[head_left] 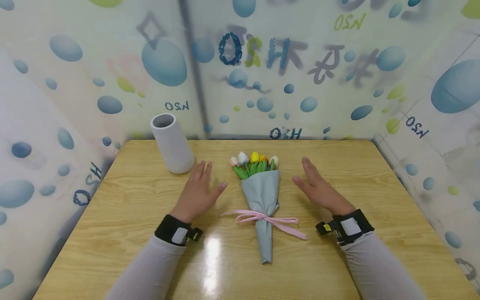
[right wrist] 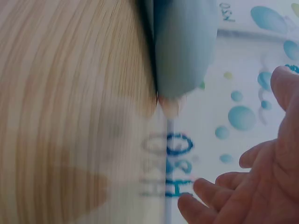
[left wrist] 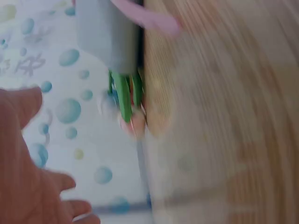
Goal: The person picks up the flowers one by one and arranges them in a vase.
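A bouquet of tulips [head_left: 260, 191] lies on the table between my two hands, its blooms toward the back. Blue-grey paper wraps the stems, and a pink ribbon [head_left: 285, 227] is tied in a bow around it. My left hand [head_left: 196, 191] is held to the left of the bouquet, fingers extended, touching nothing. To the right, my right hand [head_left: 322, 189] also has its fingers extended and stays apart from the bouquet. Both wrist views show the wrapping paper [left wrist: 110, 37] beside bare palms. A white vase [head_left: 173, 146] stands upright behind the left hand.
The wooden table [head_left: 123, 233] ends at a back edge against a curtain [head_left: 232, 112] printed with blue and green spots and letters. More of the same patterned cloth hangs at the left and right sides.
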Action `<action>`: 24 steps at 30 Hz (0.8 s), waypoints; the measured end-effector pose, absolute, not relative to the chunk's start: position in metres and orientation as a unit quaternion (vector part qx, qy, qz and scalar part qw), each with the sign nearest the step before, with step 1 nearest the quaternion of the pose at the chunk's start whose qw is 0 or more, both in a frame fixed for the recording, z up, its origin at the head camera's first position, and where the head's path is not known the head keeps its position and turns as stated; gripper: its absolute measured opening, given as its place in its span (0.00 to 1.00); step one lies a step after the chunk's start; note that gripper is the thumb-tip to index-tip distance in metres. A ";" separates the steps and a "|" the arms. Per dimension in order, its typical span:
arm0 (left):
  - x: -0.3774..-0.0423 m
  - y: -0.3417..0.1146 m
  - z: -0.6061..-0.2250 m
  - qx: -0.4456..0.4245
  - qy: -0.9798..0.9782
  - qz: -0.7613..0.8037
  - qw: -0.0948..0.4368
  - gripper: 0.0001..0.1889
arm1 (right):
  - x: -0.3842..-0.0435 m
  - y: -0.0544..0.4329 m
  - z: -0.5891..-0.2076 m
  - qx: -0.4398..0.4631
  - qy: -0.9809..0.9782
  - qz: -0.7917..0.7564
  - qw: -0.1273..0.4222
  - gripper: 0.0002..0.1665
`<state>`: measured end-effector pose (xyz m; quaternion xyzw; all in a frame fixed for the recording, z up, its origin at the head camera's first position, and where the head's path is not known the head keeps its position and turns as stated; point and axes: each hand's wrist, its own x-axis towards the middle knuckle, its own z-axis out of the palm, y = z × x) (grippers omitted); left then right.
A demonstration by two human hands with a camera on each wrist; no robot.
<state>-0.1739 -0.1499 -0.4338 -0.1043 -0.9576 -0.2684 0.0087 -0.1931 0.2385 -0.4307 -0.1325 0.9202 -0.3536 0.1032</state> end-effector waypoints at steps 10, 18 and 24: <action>-0.179 -0.115 -0.429 -0.060 -0.855 -0.515 -0.027 0.36 | -0.190 0.207 -0.434 -0.110 0.847 -0.492 0.172 0.50; -0.179 -0.092 -0.434 -0.032 -0.870 -0.477 -0.117 0.29 | -0.191 0.194 -0.443 -0.078 0.784 -0.576 0.219 0.42; -0.179 -0.083 -0.444 -0.022 -0.822 -0.544 -0.166 0.27 | -0.189 0.188 -0.446 -0.060 0.770 -0.594 0.226 0.41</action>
